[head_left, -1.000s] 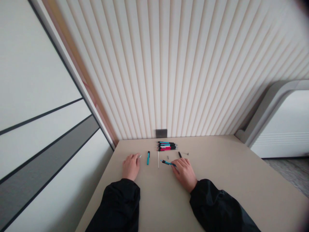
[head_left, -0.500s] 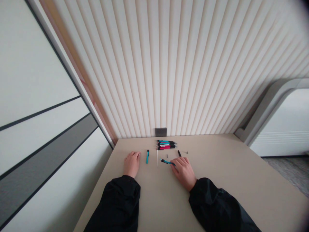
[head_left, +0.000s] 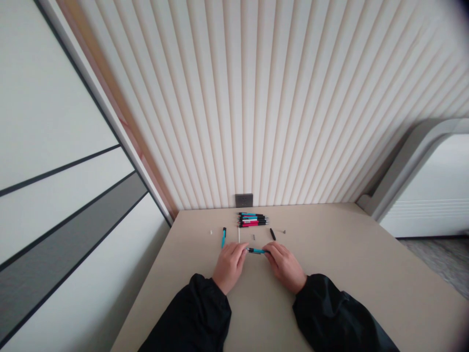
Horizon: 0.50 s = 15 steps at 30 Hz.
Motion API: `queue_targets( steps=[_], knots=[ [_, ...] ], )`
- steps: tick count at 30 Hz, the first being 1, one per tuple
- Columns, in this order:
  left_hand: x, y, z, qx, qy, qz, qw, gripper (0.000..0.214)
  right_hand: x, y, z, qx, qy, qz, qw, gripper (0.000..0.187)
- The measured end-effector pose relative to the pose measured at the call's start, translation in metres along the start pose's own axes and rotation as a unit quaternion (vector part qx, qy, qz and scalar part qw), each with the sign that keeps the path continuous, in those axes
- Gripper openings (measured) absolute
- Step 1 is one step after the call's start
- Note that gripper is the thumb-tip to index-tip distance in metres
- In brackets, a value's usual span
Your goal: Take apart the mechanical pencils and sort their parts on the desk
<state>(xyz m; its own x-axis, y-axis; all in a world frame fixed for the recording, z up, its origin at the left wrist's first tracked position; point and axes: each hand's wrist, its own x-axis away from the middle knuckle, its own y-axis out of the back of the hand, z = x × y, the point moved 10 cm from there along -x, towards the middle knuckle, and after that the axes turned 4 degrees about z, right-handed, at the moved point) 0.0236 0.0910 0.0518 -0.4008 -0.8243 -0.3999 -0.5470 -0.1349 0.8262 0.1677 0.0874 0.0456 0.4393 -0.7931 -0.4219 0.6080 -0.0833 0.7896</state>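
Note:
A blue and black pen (head_left: pixel 258 251) lies level between my two hands, above the near middle of the table. My right hand (head_left: pixel 286 266) is closed on its right end. At its left end, the fingertips of my left hand (head_left: pixel 230 264) are pinched together; they meet the pen's tip. Just beyond my left hand rests a blue pen barrel (head_left: pixel 223 237) with a black end, beside a thin white refill (head_left: pixel 239 235) partly covered by the fingers. A small spring (head_left: pixel 253 237) and a black grip piece (head_left: pixel 272 234) lie past the pen.
Several assembled pens (head_left: pixel 252 220) in blue, black and red lie in a row at the back. A small metal tip (head_left: pixel 284 231) is at the right and a tiny white piece (head_left: pixel 211 232) at the left. The fluted wall (head_left: pixel 249 122) with a dark socket (head_left: pixel 244 200) borders the table (head_left: pixel 330 244).
My left hand has moved right from the left side to the pen's left end, uncovering a tiny white piece. The pen has shifted slightly nearer and turned more level.

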Motion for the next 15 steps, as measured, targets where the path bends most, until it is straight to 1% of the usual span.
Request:
queue_targets(
  steps=[2,5,8,10,15],
  knots=[
    [0.001,-0.002,-0.007,0.023,-0.015,-0.014,1.0,0.025,0.001,0.001,0.002,-0.02,0.007,-0.003,1.0,0.021],
    [0.002,-0.001,-0.008,0.046,-0.021,-0.029,0.998,0.022,0.001,0.001,0.006,-0.032,0.017,0.0,0.999,0.021],
    [0.002,0.0,-0.009,0.06,-0.024,-0.03,0.997,0.021,0.001,0.0,0.011,-0.008,0.023,0.017,1.0,0.022],
    [0.002,-0.001,-0.013,0.073,-0.036,-0.028,0.996,0.02,0.001,0.0,0.012,0.015,0.02,0.024,0.999,0.022],
    [0.003,-0.003,-0.024,0.099,-0.051,-0.019,0.994,0.021,-0.001,0.003,0.011,0.038,0.002,0.006,0.999,0.022]
  ],
)
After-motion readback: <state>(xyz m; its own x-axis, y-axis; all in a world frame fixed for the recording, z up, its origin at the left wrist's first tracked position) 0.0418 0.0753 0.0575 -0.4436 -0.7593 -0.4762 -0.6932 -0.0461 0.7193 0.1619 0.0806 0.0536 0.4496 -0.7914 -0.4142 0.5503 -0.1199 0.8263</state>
